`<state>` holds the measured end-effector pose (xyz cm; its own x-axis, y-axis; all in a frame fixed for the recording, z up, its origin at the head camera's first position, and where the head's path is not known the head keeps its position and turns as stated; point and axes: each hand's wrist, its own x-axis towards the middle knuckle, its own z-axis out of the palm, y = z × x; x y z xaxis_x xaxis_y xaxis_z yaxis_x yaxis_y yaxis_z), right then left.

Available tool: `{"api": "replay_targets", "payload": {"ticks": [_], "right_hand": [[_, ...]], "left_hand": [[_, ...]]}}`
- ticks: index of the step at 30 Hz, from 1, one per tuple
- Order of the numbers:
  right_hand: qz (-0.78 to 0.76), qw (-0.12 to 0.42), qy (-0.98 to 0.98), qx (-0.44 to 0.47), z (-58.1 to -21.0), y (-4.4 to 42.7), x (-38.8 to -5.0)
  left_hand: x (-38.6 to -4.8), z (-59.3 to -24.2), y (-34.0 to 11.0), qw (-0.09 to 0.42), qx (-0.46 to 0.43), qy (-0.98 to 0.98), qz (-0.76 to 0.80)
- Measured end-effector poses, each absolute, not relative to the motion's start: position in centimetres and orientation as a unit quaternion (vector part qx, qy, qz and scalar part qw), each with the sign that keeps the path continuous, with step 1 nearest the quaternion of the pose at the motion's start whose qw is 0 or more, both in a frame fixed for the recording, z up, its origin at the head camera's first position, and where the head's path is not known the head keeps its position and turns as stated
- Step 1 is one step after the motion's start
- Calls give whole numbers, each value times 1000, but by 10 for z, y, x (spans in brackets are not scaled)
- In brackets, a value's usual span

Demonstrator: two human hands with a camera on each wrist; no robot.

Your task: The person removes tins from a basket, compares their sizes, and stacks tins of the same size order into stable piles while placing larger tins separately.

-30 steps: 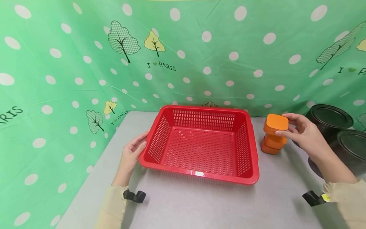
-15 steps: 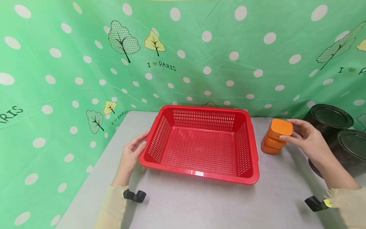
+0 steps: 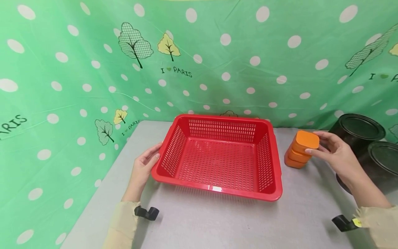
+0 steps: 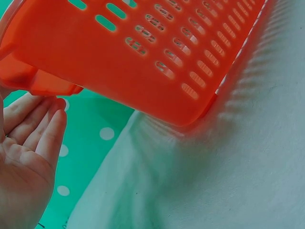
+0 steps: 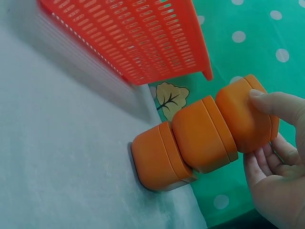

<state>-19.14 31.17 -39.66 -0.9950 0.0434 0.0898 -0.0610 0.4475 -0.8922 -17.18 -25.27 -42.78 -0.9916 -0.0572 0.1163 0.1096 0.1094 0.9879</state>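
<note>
Three small orange lidded boxes stand stacked on the table to the right of a red plastic basket (image 3: pixel 217 188). My right hand (image 3: pixel 337 152) holds the top box (image 3: pixel 307 139) between thumb and fingers. Beneath it are the middle box (image 5: pixel 202 136) and the bottom box (image 5: pixel 159 155), and the right wrist view shows the three slightly offset from each other. On the left, my left hand (image 3: pixel 144 166) grips the basket's side rim, thumb and fingers at its edge. The left wrist view shows those fingers (image 4: pixel 50 136) under the rim; the thumb is hidden there.
Two dark, round-lidded containers, one behind (image 3: pixel 359 128) and one in front (image 3: pixel 384 162), stand close to my right forearm. A green dotted cloth (image 3: pixel 224 62) hangs behind the grey-white table (image 3: pixel 224 224). The basket's slotted walls rise between the left hand and the boxes.
My right hand has shifted the top orange box slightly right and toward me, lining it up more with the boxes below. The left hand and the basket stay in place.
</note>
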Motion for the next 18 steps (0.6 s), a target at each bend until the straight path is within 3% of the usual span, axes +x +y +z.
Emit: {"api": "replay_targets", "payload": {"ticks": [11,18], "right_hand": [[529,51,-846,35,-400,317,-189],[647,72,-756,63,-398,317,-187]], "left_hand": [[-173,-429,-252,63,-22,-737,-673],[-175,-427,-253,65,-30,-751,-656]]}}
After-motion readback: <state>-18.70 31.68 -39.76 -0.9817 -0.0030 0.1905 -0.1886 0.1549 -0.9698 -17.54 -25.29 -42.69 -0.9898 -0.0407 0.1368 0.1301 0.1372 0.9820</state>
